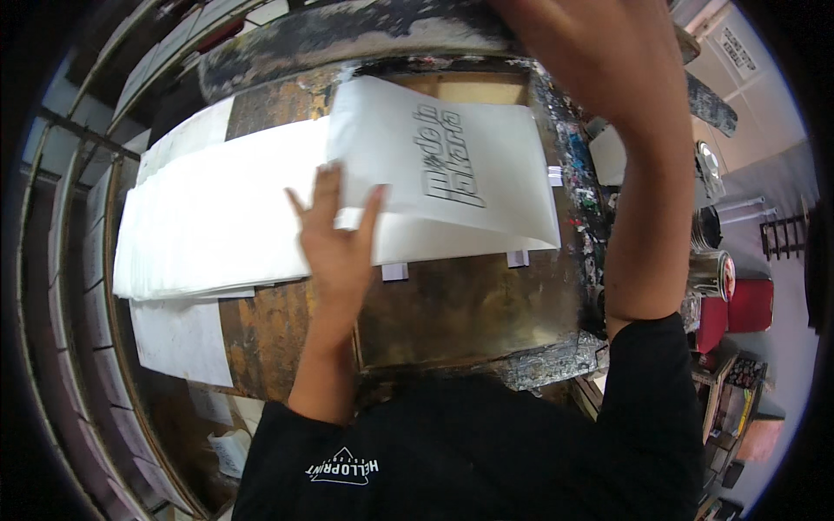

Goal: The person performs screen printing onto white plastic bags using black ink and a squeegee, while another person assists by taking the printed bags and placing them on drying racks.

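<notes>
My left hand (337,247) is open, its fingers spread. Its fingertips are over the border between a bright white stack of sheets (217,208) and a white sheet (512,165) with dark outlined lettering. Whether they touch the paper I cannot tell. That printed sheet lies on the brown work board (469,313), its near side bowed up off the surface. My right hand (573,43) reaches high at the top edge, close to a paint-stained dark beam (373,35). Its fingers are cut off by the picture's edge, so any grip is hidden.
Small white tabs (395,272) sit along the board. Paint crusts its right edge (584,217). Metal racks (65,260) with shelves stand at the left. Right of the table are a metal can (714,273), a red box (750,306) and a cluttered shelf (734,399).
</notes>
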Demonstrator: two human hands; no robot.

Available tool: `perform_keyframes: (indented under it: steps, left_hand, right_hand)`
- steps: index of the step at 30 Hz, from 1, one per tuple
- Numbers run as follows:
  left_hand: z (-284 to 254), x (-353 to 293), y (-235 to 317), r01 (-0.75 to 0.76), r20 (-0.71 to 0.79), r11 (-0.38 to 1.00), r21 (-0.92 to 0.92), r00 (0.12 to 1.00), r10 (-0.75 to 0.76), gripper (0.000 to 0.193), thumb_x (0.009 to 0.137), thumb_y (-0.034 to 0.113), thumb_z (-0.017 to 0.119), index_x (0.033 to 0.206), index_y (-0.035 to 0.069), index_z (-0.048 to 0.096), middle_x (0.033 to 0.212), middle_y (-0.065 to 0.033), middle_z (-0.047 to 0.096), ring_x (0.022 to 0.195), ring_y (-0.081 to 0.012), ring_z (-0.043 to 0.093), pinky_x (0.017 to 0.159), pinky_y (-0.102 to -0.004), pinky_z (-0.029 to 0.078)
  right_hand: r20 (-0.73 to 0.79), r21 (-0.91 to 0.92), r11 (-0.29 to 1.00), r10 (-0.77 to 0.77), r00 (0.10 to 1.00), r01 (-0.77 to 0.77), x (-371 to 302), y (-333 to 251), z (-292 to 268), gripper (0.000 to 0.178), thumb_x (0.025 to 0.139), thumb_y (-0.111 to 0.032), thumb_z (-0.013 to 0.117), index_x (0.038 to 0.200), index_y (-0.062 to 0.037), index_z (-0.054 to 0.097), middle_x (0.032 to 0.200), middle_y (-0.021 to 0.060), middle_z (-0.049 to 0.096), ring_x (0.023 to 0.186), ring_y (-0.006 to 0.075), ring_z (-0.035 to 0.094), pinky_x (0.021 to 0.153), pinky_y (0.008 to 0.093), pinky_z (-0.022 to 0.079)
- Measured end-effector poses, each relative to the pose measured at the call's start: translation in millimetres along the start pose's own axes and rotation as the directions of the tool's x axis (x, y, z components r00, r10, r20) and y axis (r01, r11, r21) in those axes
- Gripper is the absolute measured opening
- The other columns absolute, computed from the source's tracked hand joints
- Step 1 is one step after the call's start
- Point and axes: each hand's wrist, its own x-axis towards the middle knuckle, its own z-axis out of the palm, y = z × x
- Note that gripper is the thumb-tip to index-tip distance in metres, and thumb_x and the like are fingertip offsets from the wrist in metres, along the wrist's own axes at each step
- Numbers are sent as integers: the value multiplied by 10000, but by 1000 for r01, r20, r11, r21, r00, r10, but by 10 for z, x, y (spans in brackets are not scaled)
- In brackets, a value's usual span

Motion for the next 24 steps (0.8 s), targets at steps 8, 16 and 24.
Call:
perform_keyframes:
  steps: [8,16,24]
  left_hand:
    - [-794,120,-415,216,-244,919,331,960,-137,521,1019,163,747,1503,25,616,1599,-243,548,1507,-349,514,1340,-572,145]
    - [1244,-606,418,-475,507,878,67,774,380,519,1115,436,501,1584,223,561,1707,-130,431,1604,-403,331,1282,-734,109]
    - [1528,-721,255,-494,530,865,88,758,379,517,1115,445,484,1577,230,572,1711,-127,429,1608,-414,316,1274,-742,125]
  right_hand:
    - [-58,-77,988,-135,989,131,-273,95,86,635,1081,-616,459,718,-126,635,596,16,540,555,174,433,779,403,432]
    - [196,-31,999,32,980,-26,-310,-53,-124,593,1085,-582,506,863,-70,707,712,62,650,673,193,578,909,456,459]
    - [77,-31,999,-38,996,40,-539,-149,-90,585,1086,-591,508,932,-73,732,819,94,703,789,204,633,871,430,450]
